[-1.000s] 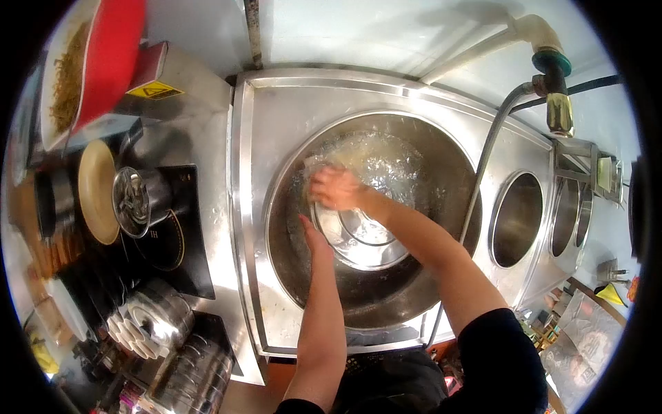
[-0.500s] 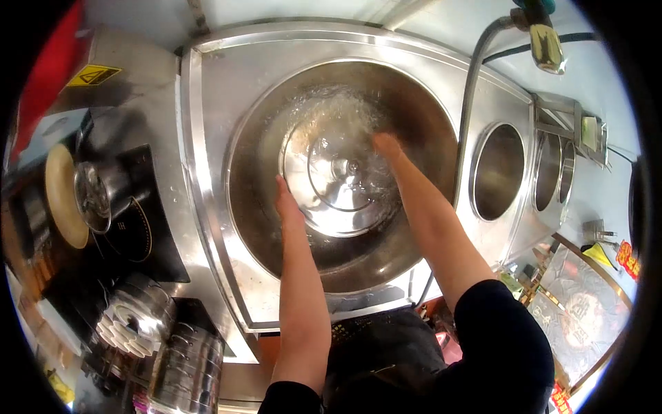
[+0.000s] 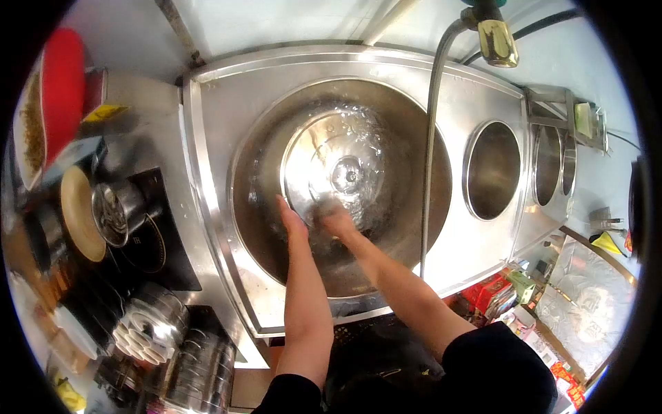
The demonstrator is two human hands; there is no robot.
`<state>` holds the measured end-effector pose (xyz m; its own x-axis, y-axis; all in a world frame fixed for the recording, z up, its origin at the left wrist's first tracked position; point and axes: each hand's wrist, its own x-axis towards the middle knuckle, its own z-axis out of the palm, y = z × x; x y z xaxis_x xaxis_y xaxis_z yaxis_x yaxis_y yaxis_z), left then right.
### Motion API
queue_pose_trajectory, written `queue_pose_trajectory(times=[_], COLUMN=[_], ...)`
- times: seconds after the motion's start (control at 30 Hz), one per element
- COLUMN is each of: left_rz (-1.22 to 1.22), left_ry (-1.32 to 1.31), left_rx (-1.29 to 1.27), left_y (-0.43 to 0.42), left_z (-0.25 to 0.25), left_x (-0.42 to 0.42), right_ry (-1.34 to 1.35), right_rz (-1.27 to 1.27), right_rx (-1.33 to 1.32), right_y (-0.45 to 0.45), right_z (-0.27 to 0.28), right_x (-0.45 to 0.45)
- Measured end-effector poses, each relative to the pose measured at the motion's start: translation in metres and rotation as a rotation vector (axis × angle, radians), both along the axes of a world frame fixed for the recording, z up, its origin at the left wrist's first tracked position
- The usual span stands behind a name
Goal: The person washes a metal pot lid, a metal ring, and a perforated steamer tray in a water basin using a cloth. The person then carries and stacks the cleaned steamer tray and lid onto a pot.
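Note:
A large shiny metal pot lid (image 3: 303,155) with a round central knob lies tilted in a round steel basin (image 3: 258,228), its surface wet and streaked with water. At the lid's lower left rim, my left hand (image 3: 294,219) is closed on the edge, its fingers partly hidden. My right hand (image 3: 336,219) presses on the lower part of the lid, below the knob. Its fingers are curled and smeared by motion. A grey-brown blur shows at the fingertips, too indistinct to name.
A grey hose (image 3: 431,138) hangs from a brass fitting (image 3: 498,45) across the basin's right side. Further right is a smaller round well (image 3: 493,169). On the left stand a black induction cooker (image 3: 169,241), a small metal pot (image 3: 117,214) and a red scoop-like container (image 3: 62,90).
My right hand has swept from the lid's upper right down to its lower left part, close to my left hand. My left hand stays at the rim. The view has shifted slightly.

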<state>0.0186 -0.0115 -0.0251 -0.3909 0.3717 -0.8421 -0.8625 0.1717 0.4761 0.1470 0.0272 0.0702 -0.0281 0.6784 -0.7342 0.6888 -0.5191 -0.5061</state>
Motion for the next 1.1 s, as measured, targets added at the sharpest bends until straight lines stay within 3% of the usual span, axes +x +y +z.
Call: queue_pose_trajectory(times=[0.03, 0.07, 0.1, 0.17, 0.23, 0.27, 0.33, 0.37, 0.43, 0.5, 0.57, 0.63, 0.67, 0.77, 0.8, 0.83, 0.87, 0.9, 0.93, 0.97, 1.1], left_rz=[-0.006, 0.022, 0.053, -0.035, -0.189, -0.211, -0.245, -0.26, -0.297, -0.396, -0.559, -0.636, -0.555, -0.763, -0.688, -0.675, -0.661, -0.649, -0.636, -0.666, -0.655], left_ry=[-0.095, -0.178, -0.259, -0.08, 0.061, 0.052, 0.087, 0.105, 0.178, 0.236, 0.383, 0.453, 0.368, 0.489, 0.549, 0.572, 0.596, 0.619, 0.525, 0.581, 0.663], left_rx=[-0.088, -0.083, -0.074, -0.071, -0.042, -0.137, -0.138, -0.138, -0.073, -0.127, -0.102, -0.025, 0.011, -0.094, 0.053, 0.081, 0.111, 0.139, 0.118, 0.131, 0.174], left_y=[0.006, 0.008, 0.012, 0.005, 0.001, 0.011, 0.015, 0.016, 0.018, 0.017, 0.019, 0.03, 0.036, 0.052, 0.044, 0.038, 0.034, 0.032, 0.033, 0.036, 0.02], left_z=[0.032, 0.042, 0.047, 0.017, 0.015, 0.041, 0.059, 0.069, 0.095, 0.111, 0.131, 0.177, 0.203, 0.256, 0.235, 0.244, 0.253, 0.263, 0.309, 0.315, 0.362], left_x=[-0.002, -0.006, -0.01, -0.016, -0.013, -0.011, -0.003, 0.0, -0.002, -0.01, -0.008, 0.005, 0.021, 0.058, 0.07, 0.074, 0.079, 0.083, 0.084, 0.077, 0.032], right_ry=[0.073, -0.021, -0.013, 0.062, 0.21, 0.045, -0.168, -0.206, -0.42, -0.492, -0.388, -0.341, -0.181, 0.387, 0.614, 0.845, 0.875, 1.259, 1.44, 1.623, 1.851], right_rz=[0.137, 0.328, 0.276, 0.175, 0.285, 0.424, 0.464, 0.37, 0.529, 0.342, 0.458, 0.047, -0.204, -0.864, -1.024, -1.172, -1.309, -1.364, -1.337, -1.297, -1.223], right_rx=[0.067, 0.06, 0.268, 0.381, 0.465, 0.544, 0.553, 0.491, 0.327, 0.377, 0.247, 0.325, 0.317, 0.248, 0.184, 0.114, -0.061, -0.053, -0.102, -0.153, -0.2], right_y=[0.011, 0.037, 0.044, 0.092, 0.137, 0.157, 0.184, 0.193, 0.19, 0.151, 0.107, 0.071, 0.059, 0.042, 0.032, 0.028, 0.035, 0.031, 0.028, 0.028, 0.03], right_z=[-0.027, -0.013, -0.034, -0.017, -0.02, -0.042, -0.061, -0.054, -0.01, -0.072, -0.044, -0.022, -0.007, 0.036, 0.05, 0.066, 0.149, 0.137, 0.145, 0.15, 0.152], right_x=[-0.021, -0.046, -0.06, -0.082, -0.062, -0.049, -0.004, 0.026, 0.07, 0.125, 0.139, 0.137, 0.137, 0.14, 0.142, 0.147, 0.138, 0.14, 0.142, 0.143, 0.128])
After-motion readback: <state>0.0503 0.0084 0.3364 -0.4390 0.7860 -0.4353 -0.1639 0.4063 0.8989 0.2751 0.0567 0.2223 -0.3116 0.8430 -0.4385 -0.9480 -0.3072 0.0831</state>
